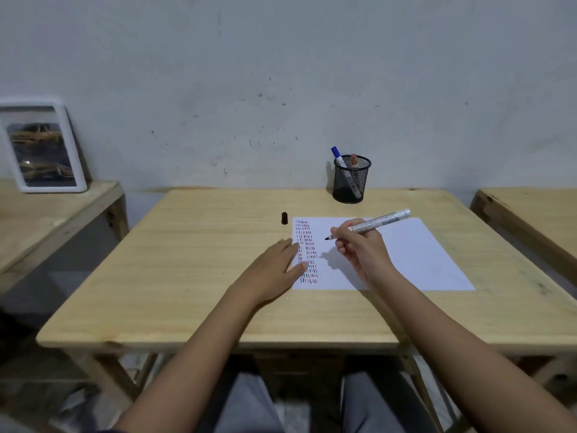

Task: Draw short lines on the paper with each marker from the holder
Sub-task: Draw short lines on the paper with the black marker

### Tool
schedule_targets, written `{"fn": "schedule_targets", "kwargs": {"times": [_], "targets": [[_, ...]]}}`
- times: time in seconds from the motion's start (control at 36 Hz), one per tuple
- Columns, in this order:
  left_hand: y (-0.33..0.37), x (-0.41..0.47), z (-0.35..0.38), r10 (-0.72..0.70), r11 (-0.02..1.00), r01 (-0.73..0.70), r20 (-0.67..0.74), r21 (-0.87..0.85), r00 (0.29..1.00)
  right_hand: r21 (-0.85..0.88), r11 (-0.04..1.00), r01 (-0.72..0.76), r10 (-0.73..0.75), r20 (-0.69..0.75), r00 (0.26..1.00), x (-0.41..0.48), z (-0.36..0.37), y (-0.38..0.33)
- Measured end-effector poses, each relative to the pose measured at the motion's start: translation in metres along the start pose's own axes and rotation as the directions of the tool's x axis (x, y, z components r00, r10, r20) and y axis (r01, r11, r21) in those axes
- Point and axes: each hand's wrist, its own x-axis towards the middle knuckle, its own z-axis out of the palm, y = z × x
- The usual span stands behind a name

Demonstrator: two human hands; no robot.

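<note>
My right hand point(362, 248) is wrapped around an uncapped black marker point(373, 224), tip down-left, just above the white paper point(415, 254), barrel angling up to the right. My left hand point(274, 270) lies flat, fingers spread and holding nothing, fingertips on the paper's left edge. Columns of short black, red and blue lines point(307, 250) fill the sheet's left side. Black cap point(284, 218) stands on the wooden table point(187, 260) just off the paper's top-left corner. Mesh holder point(351, 179) sits behind the paper, with a blue-capped marker point(340, 160) and a red one point(354, 160) inside.
</note>
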Motion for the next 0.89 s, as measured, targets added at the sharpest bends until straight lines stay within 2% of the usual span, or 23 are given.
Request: {"fn": "schedule_targets", "kwargs": {"times": [0.14,0.22,0.42,0.89], "targets": [[0.006,-0.01,0.008,-0.042,0.991,0.043,-0.011,0.125,0.999,-0.237,0.972,0.014,-0.016,-0.009,1.0,-0.023,0.002,0.011],[0.003,-0.01,0.011,-0.064,0.986,0.066,-0.019,0.156,0.998,-0.315,0.948,0.033,-0.043,-0.022,0.999,-0.031,0.003,0.017],[0.001,-0.009,0.013,-0.059,0.987,0.064,-0.037,0.149,0.998,-0.384,0.923,0.024,-0.051,-0.062,0.997,-0.035,0.01,0.02],[0.004,-0.01,0.012,-0.065,0.988,0.074,-0.072,0.134,0.995,-0.422,0.906,0.029,-0.037,-0.01,0.999,-0.03,0.011,0.024]]}}
